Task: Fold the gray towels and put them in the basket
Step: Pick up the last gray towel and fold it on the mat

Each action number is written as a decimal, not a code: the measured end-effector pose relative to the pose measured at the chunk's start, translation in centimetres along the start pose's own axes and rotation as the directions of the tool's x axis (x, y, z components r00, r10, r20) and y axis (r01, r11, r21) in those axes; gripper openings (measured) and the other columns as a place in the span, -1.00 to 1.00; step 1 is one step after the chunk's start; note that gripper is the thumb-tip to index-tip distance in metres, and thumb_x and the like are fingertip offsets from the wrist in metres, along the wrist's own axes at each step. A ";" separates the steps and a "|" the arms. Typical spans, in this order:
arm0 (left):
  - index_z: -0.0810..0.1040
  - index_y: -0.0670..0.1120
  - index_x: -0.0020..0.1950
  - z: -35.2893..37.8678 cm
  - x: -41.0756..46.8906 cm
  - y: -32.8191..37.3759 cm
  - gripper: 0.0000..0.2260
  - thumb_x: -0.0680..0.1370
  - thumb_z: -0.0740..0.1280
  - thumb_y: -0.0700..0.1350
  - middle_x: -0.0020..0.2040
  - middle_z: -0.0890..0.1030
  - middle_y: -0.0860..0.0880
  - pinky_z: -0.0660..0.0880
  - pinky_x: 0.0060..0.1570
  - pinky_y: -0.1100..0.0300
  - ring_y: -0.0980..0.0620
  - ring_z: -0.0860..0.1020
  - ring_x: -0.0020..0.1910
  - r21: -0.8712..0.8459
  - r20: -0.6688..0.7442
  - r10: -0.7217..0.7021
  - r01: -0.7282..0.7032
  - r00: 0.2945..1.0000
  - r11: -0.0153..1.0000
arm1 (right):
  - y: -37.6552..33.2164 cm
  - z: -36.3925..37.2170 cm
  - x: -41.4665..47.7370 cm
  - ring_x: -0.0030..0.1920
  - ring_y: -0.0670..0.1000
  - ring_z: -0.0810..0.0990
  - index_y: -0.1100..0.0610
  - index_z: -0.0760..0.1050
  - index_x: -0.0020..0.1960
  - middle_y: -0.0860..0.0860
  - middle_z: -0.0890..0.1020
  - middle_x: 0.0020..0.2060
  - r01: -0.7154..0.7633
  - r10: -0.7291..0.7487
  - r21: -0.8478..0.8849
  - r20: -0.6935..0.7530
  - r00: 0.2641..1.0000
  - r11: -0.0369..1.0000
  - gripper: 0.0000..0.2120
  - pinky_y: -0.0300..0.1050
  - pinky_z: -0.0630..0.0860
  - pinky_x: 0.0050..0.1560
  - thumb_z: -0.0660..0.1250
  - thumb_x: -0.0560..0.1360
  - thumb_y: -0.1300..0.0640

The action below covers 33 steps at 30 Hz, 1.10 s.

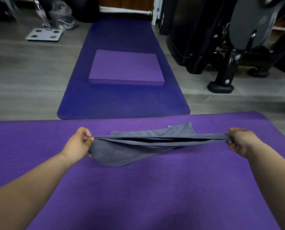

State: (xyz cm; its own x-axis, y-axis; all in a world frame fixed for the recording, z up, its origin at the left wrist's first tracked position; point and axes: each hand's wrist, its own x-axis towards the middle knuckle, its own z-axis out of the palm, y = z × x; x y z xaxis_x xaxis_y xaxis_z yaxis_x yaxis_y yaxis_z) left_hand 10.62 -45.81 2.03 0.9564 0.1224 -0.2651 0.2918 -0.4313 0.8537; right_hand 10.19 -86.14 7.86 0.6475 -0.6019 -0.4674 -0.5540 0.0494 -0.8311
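A gray towel (125,151) is stretched sideways just above a purple mat (138,188). My left hand (78,144) pinches its left end and my right hand (239,141) pinches its right end. The towel is doubled over, with its edges held taut between the hands and the lower part sagging onto the mat. A far corner of the towel lies flat on the mat behind the taut edge. No basket is in view.
Beyond the near mat lies a dark blue mat (122,100) with a purple foam pad (126,68) on it. A black exercise machine (229,47) stands at the right. A white scale (44,34) sits on the gray floor at the back left.
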 end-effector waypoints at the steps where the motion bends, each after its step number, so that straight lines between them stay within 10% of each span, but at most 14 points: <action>1: 0.25 -0.08 -0.28 -0.5 0.0 0.2 -0.73 0.55 0.15 -0.37 -0.38 0.31 -0.11 0.42 -0.67 0.37 0.00 0.31 -0.39 -0.043 0.033 -0.020 0.021 0.999 0.999 | -0.3 0.1 -0.1 -0.82 -0.18 0.26 0.07 0.21 -0.29 0.09 0.26 -0.39 0.007 -0.007 -0.004 -0.002 1.000 1.000 -0.66 -0.53 0.13 -0.73 0.04 0.57 0.39; 4: 0.34 -0.10 -0.27 -1.8 0.1 -0.3 -0.71 0.49 0.18 -0.47 -0.36 0.36 -0.11 0.42 -0.63 0.41 0.03 0.37 -0.38 -0.031 0.188 -0.063 0.070 0.980 0.997 | -0.9 0.1 -0.6 -0.84 -0.20 0.22 0.07 0.21 -0.29 0.10 0.26 -0.39 0.000 -0.001 -0.011 -0.015 1.000 1.000 -0.66 -0.53 0.12 -0.74 0.04 0.57 0.40; 10: 0.58 -0.11 -0.06 -3.9 0.7 0.8 -0.85 0.45 0.27 -0.28 -0.15 0.60 -0.07 0.41 -0.16 0.31 -0.01 0.55 -0.14 0.682 0.230 -0.079 -0.102 0.970 0.724 | -2.6 1.0 -1.2 -0.79 -0.17 0.33 0.13 0.39 -0.16 0.10 0.30 -0.39 0.082 -0.082 -0.008 -0.055 0.995 0.997 -0.74 -0.47 0.14 -0.77 0.07 0.55 0.41; 14: 0.48 -0.09 -0.14 -5.2 2.0 4.5 -0.80 0.54 0.15 -0.33 -0.23 0.53 -0.13 0.41 -0.57 0.41 0.22 0.49 -0.65 0.078 -0.093 -0.001 0.008 0.996 0.997 | -6.8 2.1 -2.3 -0.66 -0.21 0.45 0.28 0.37 0.31 0.00 0.42 -0.29 0.356 -0.345 0.079 -0.120 0.931 0.931 -0.65 -0.47 0.30 -0.67 0.11 0.54 0.40; 18: 0.41 -0.05 -0.28 -7.3 2.5 8.6 -0.67 0.56 0.06 -0.38 -0.42 0.52 -0.01 0.39 -0.65 0.45 0.24 0.47 -0.68 -0.312 -0.184 -0.008 -0.051 0.983 0.949 | -10.8 2.0 -3.7 -0.70 -0.16 0.44 0.31 0.36 0.31 0.10 0.45 -0.20 0.377 -0.376 -0.001 -0.068 0.924 0.926 -0.65 -0.46 0.31 -0.69 0.10 0.55 0.39; 24: 0.41 -0.07 -0.33 -12.0 5.1 12.9 -0.67 0.53 0.11 -0.41 -0.62 0.51 0.07 0.45 -0.53 0.49 0.21 0.50 -0.61 -0.383 -0.352 0.019 -0.162 0.936 0.909 | -15.6 4.8 -4.8 -0.23 0.01 0.47 0.31 0.33 0.34 0.07 0.46 -0.17 0.351 -0.355 0.058 0.091 0.930 0.935 -0.63 -0.38 0.45 -0.62 0.07 0.55 0.42; 28: 0.42 -0.06 -0.31 -13.3 5.4 13.7 -0.67 0.51 0.12 -0.43 -0.43 0.54 0.07 0.48 -0.40 0.49 0.15 0.45 -0.31 -0.395 -0.407 0.084 -0.258 0.910 0.882 | -17.1 6.2 -4.8 -0.25 -0.10 0.45 0.22 0.35 0.35 0.08 0.43 0.05 0.463 -0.475 0.177 0.030 0.879 0.868 -0.62 -0.41 0.50 -0.51 0.07 0.56 0.38; 33: 0.51 -0.04 -0.33 -11.9 2.7 9.8 -0.61 0.50 0.13 -0.46 -0.55 0.57 0.21 0.51 -0.31 0.48 0.27 0.56 -0.46 -0.363 -0.329 0.114 -0.236 0.938 0.901 | -13.5 4.5 -4.7 -0.34 -0.16 0.55 0.08 0.46 0.10 -0.04 0.47 -0.16 0.472 -0.495 0.232 0.046 0.868 0.850 -0.71 -0.40 0.50 -0.50 0.08 0.56 0.36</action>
State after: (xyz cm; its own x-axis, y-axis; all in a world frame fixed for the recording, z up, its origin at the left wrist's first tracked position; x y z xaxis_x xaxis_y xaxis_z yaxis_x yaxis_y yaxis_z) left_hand 16.19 -39.04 14.98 0.9331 0.3597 -0.0042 0.0405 -0.0936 0.9948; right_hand 17.03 -80.38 19.88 0.8601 -0.5100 -0.0086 -0.0441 -0.0576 -0.9974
